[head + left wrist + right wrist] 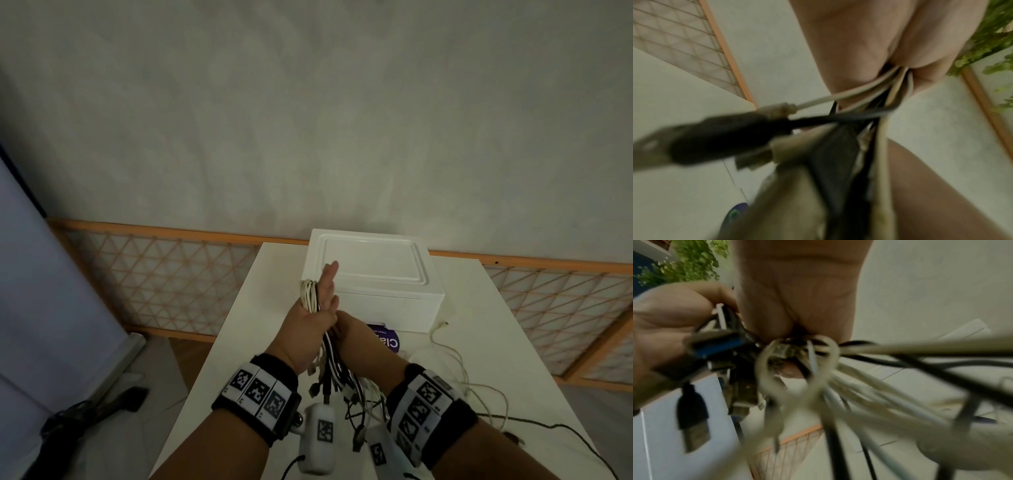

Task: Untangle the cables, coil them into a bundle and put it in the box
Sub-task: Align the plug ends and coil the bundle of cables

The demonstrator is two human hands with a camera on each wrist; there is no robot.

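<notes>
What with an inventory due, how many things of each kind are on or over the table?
Box: 1
Purple label: 1
Cable tangle: 1 (single cables too tangled to count)
Total: 3

box [373, 274] at table's [534, 329] far edge, hands before it, loose cables [459, 370] on table to the right

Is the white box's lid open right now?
No, the white box sits on the table with its lid closed flat.
</notes>
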